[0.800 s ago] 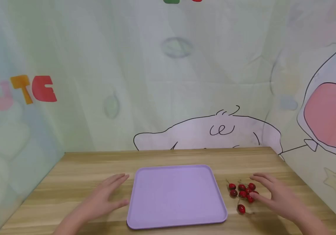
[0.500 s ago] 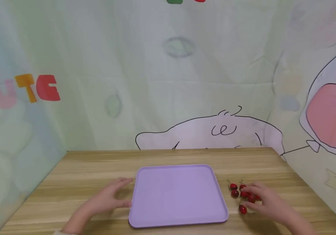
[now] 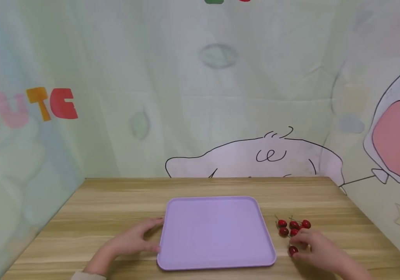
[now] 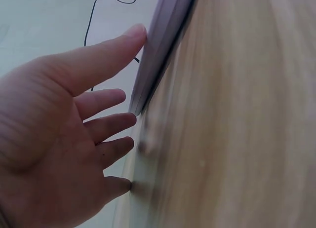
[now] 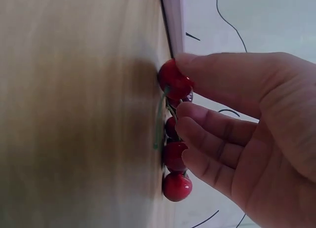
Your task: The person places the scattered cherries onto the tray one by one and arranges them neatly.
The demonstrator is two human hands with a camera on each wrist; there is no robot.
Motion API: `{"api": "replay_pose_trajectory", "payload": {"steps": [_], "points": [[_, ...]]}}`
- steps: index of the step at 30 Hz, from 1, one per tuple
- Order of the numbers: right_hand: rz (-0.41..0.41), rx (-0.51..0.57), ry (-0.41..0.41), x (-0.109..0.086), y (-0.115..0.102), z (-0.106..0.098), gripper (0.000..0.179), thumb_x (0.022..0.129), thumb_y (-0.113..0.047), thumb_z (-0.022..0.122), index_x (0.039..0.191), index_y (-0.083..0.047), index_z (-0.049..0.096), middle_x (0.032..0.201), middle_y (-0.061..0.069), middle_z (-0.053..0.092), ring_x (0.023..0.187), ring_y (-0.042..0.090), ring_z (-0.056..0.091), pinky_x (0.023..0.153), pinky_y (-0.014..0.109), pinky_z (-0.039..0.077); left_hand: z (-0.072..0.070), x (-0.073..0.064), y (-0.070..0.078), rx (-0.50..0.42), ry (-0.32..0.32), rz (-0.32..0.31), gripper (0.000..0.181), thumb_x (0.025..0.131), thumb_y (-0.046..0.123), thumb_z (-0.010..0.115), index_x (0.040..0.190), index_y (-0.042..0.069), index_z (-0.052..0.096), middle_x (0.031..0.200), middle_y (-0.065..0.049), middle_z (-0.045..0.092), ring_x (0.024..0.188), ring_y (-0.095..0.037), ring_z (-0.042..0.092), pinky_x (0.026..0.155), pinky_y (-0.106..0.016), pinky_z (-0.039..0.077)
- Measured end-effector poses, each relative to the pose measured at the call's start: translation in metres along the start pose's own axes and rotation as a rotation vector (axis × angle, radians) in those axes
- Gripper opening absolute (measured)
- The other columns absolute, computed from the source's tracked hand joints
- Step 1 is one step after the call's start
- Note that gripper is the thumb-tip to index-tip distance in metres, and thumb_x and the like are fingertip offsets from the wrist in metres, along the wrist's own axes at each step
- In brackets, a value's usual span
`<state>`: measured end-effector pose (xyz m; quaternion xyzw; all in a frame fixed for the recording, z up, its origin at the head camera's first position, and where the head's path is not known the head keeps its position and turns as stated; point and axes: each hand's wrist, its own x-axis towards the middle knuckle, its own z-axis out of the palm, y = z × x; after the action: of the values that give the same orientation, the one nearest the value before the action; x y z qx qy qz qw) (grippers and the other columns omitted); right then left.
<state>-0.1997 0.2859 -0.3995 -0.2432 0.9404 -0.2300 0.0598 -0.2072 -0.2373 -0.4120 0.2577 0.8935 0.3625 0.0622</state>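
Toward the near right corner of the table (image 3: 123,202), the nearest cherry (image 3: 293,251) lay on the wood, just to the right of the purple tray's (image 3: 217,233) near right corner. The right hand (image 3: 320,251) was bent over it: the thumb touched the fruit and the forefinger stood close by in a narrow grip; whether that finger also pressed, making a true pinch, could not be told.

A one-sided push seemed the likeliest trouble, since so round a fruit could roll off toward the tray's right edge. Its thin green stem (image 5: 160,124) might catch under a fingertip, and the other fingers could nudge the other cherries (image 3: 283,232), which sat in a loose cluster just beyond, partly hidden by the hand. The tray's raised rim stood between the fruit and the tray's flat floor.

At the tray's left edge the left hand (image 3: 131,239) was wide, fingers spread, its thumb seemingly against the rim; too hard a push there might slide the tray toward the cherries. Beyond the table's far edge hung a printed backdrop (image 3: 172,77) with coloured letters (image 3: 63,103), in neither hand's way.
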Motion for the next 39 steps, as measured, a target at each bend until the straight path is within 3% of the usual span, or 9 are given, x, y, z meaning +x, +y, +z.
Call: {"api": "replay_pose_trajectory", "payload": {"steps": [9, 17, 21, 29, 33, 39], "points": [[-0.034, 0.07, -0.039, 0.003, 0.006, 0.004, 0.026, 0.079, -0.02, 0.076, 0.101, -0.007, 0.07, 0.088, -0.009, 0.062, 0.071, -0.002, 0.048, 0.059, 0.021, 0.047, 0.001, 0.0, 0.004, -0.003, -0.012, -0.015, 0.081, 0.078, 0.037, 0.078, 0.139, -0.004, 0.046, 0.144, -0.023, 0.044, 0.132, -0.048, 0.036, 0.106, -0.065, 0.029], [-0.16, -0.018, 0.112, 0.012, -0.005, -0.001, 0.018, 0.078, -0.012, 0.077, 0.094, -0.007, 0.071, 0.083, -0.012, 0.057, 0.071, -0.002, 0.046, 0.057, 0.021, 0.045, 0.002, 0.001, 0.003, -0.013, -0.01, -0.01, 0.08, 0.077, 0.037, 0.079, 0.139, -0.003, 0.046, 0.142, -0.022, 0.047, 0.131, -0.047, 0.039, 0.106, -0.064, 0.03], [-0.263, 0.005, 0.15, 0.029, -0.018, -0.012, 0.015, 0.079, -0.008, 0.076, 0.093, -0.004, 0.07, 0.081, -0.012, 0.057, 0.07, -0.002, 0.047, 0.056, 0.02, 0.045, 0.003, 0.001, 0.002, -0.013, -0.006, -0.011, 0.081, 0.076, 0.037, 0.079, 0.139, -0.003, 0.046, 0.141, -0.023, 0.048, 0.131, -0.047, 0.04, 0.105, -0.064, 0.03], [-0.23, -0.021, 0.143, 0.073, -0.055, -0.032, 0.022, 0.083, -0.008, 0.072, 0.104, -0.004, 0.07, 0.09, -0.006, 0.062, 0.078, 0.005, 0.054, 0.063, 0.023, 0.051, 0.006, 0.002, -0.002, -0.048, 0.001, -0.026, 0.082, 0.075, 0.036, 0.079, 0.138, -0.006, 0.046, 0.141, -0.024, 0.048, 0.132, -0.045, 0.039, 0.106, -0.063, 0.029], [-0.268, -0.064, 0.176, 0.096, -0.073, -0.027, 0.023, 0.082, -0.006, 0.073, 0.105, -0.006, 0.07, 0.094, -0.004, 0.064, 0.08, 0.008, 0.056, 0.066, 0.023, 0.053, 0.006, 0.001, -0.003, -0.06, 0.006, -0.033, 0.083, 0.075, 0.036, 0.079, 0.138, -0.006, 0.046, 0.141, -0.025, 0.047, 0.132, -0.046, 0.038, 0.106, -0.064, 0.027], [-0.292, -0.041, 0.179, 0.127, -0.099, -0.01, 0.023, 0.083, -0.005, 0.073, 0.105, -0.01, 0.07, 0.096, -0.004, 0.064, 0.08, 0.008, 0.056, 0.067, 0.022, 0.053, 0.007, 0.0, -0.002, -0.08, 0.017, -0.041, 0.082, 0.075, 0.036, 0.08, 0.138, -0.004, 0.047, 0.141, -0.023, 0.047, 0.132, -0.046, 0.038, 0.107, -0.065, 0.026]]}}
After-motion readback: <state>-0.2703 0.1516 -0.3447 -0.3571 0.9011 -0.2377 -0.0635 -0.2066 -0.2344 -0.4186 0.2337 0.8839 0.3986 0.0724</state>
